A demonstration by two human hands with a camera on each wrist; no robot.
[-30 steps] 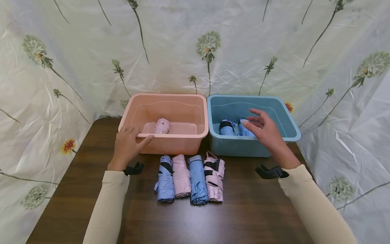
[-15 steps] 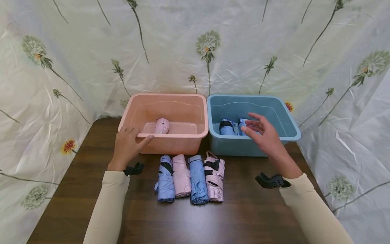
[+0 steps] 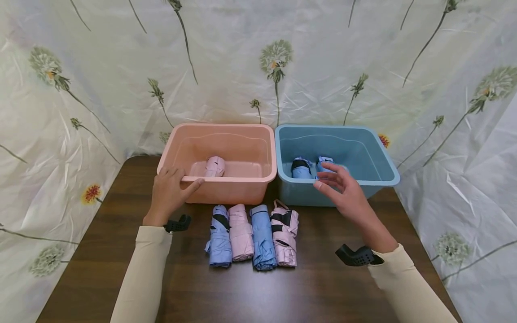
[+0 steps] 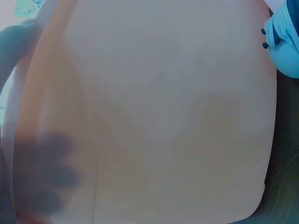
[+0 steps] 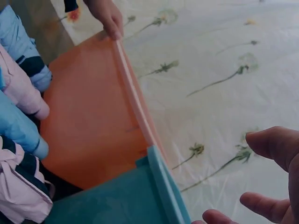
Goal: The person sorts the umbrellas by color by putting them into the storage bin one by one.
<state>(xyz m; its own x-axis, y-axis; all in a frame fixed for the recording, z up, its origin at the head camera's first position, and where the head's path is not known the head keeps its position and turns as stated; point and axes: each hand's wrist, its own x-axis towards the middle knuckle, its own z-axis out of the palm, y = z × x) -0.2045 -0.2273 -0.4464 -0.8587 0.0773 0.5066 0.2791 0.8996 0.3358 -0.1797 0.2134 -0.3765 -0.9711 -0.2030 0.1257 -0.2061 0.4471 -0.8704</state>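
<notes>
My left hand [image 3: 168,194] grips the near rim of the peach bin [image 3: 226,190]; its fingers go over the rim and show dimly through the wall in the left wrist view. A folded pink umbrella [image 3: 215,166] lies inside that bin. My right hand [image 3: 345,193], fingers spread and holding nothing, hovers at the near rim of the blue bin [image 3: 307,194]. Inside are two folded blue umbrellas, one on the left [image 3: 301,168] and one [image 3: 325,164] partly hidden by my fingers. Before the bins lie blue umbrellas [image 3: 220,242] alternating with pink umbrellas [image 3: 241,237], side by side.
The bins stand side by side at the back of the dark wooden table [image 3: 258,296]. Behind them and along both sides hangs a pale curtain [image 3: 226,58] with a dandelion print. Each wrist wears a black band, such as the right band [image 3: 357,255].
My right hand has drawn back from over the blue bin, towards me and slightly left, uncovering more of the right-hand blue umbrella. The left hand and the umbrellas stay put.
</notes>
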